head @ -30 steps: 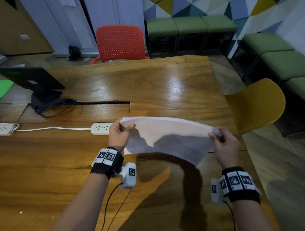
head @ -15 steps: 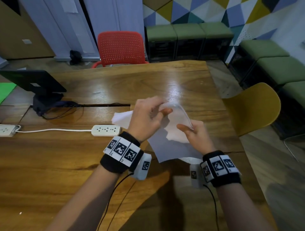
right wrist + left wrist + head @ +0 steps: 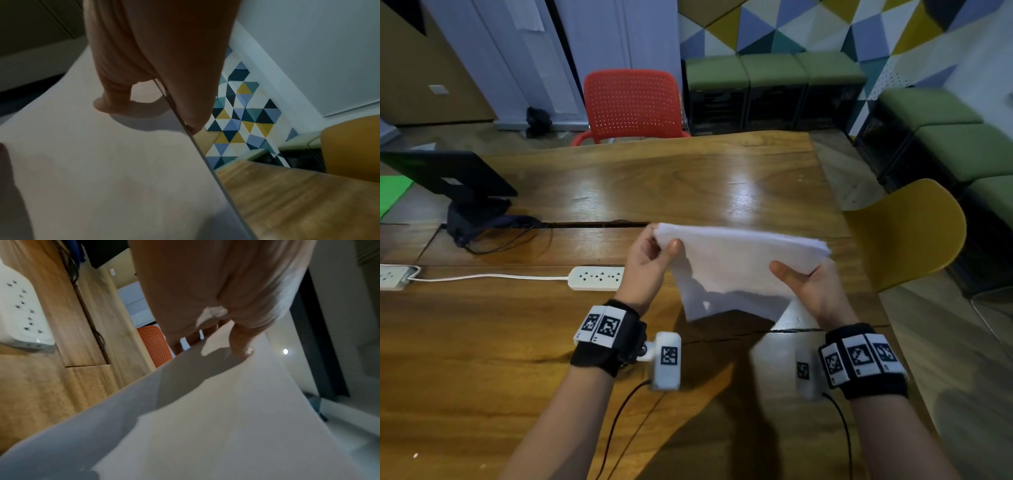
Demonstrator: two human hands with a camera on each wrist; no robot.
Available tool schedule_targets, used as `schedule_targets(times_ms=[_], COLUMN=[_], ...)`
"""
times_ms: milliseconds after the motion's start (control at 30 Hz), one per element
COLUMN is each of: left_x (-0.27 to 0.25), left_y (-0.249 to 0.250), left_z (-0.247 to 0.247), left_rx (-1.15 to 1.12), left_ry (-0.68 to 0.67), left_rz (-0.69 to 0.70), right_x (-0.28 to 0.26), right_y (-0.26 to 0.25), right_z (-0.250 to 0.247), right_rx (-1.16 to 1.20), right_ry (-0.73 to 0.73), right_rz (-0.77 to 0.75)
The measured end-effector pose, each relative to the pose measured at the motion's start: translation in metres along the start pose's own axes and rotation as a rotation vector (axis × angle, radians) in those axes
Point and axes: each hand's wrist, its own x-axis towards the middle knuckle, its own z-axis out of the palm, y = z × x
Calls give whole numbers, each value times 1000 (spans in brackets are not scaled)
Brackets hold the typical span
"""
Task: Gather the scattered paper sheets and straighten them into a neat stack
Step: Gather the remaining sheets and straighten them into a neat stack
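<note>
You have spread your hands apart again: half a second ago they were bunched close over the sheets (image 3: 739,270), with the left hand crossing in front and the paper buckled between them, and now the sheets hang flat between both hands above the table (image 3: 482,342), much as they did a second ago. Your left hand (image 3: 650,260) pinches the far left corner, thumb on the near face and fingers behind (the left wrist view shows the thumb tip pressed on the paper). Your right hand (image 3: 808,284) clasps the right edge, thumb lying across the near face and fingers curled behind; the right wrist view shows that edge as a thin seam running into the grip. The sheets are off the wood, tilted toward you, lower corner hanging near the crack in the table. I read the change as a re-grip: you turned or shuffled the bundle and have taken it up by two sides. The gathering looks done, since no loose sheet shows on the table. What remains is squaring, as the top right corner still shows slightly fanned edges. Tapping an edge on the table should align them, then lay the stack down. The strip (image 3: 595,277) sits just left of your hand, so tap clear of it.
</note>
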Motion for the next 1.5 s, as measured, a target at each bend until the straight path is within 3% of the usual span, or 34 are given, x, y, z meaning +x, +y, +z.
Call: schedule_targets(times_ms=[133,267,467,600,767,900,1067,1200,1300,1433,1500], left_x=[3,4,1,2,-3,-5,-9,-11,-7,-8,-12], left_y=[-2,10,14,27,21,0,0,0,4,22,24], left_z=[17,22,7,8,7,12,8,1,1,4,4], left_rx=[15,-62,-3,-24,-33,89,342,528,494,410,344], left_ry=[-46,-2,-73,-34,58,104,163,162,216,276,296], left_rz=[33,117,32,78,134,191,433,555,571,597,537], right_x=[3,10,8,7,-2,-5,-9,-9,-8,-8,-10], right_y=[-6,-19,-16,-26,-36,-28,-18,-7,-6,-22,-27], right_z=[4,4,7,11,9,19,22,17,12,9,7], right_rx=[85,124,51,149,111,-86,-409,-479,-525,-390,-346], right_ry=[38,71,-12,14,21,311,457,404,395,459,418], right_rz=[-13,-75,-80,-48,-206,-362,-638,-691,-741,-805,-821])
